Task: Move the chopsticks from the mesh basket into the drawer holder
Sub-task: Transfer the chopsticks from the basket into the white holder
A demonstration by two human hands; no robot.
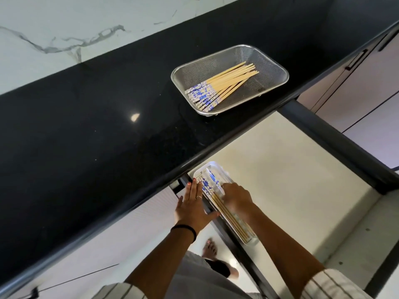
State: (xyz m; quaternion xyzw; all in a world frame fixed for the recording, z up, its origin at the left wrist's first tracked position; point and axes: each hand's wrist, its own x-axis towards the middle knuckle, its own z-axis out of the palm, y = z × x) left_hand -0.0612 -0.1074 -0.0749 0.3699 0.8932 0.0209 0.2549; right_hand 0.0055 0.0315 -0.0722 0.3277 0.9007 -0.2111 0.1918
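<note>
A glossy black stone countertop (90,117) runs diagonally under a white marble wall with grey veins (64,24). Pale flat cabinet fronts (354,87) with dark bar handles (357,59) stand at right. A bright light spot glints on the counter.

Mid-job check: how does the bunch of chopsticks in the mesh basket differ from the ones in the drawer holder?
The chopsticks in the mesh basket are many and fan loosely on the black counter, untouched. The chopsticks in the drawer holder are few, lie parallel in the clear tray, and the right hand is on them while the left hand rests alongside. Both sets share bamboo shafts and blue-and-white patterned ends.
</note>
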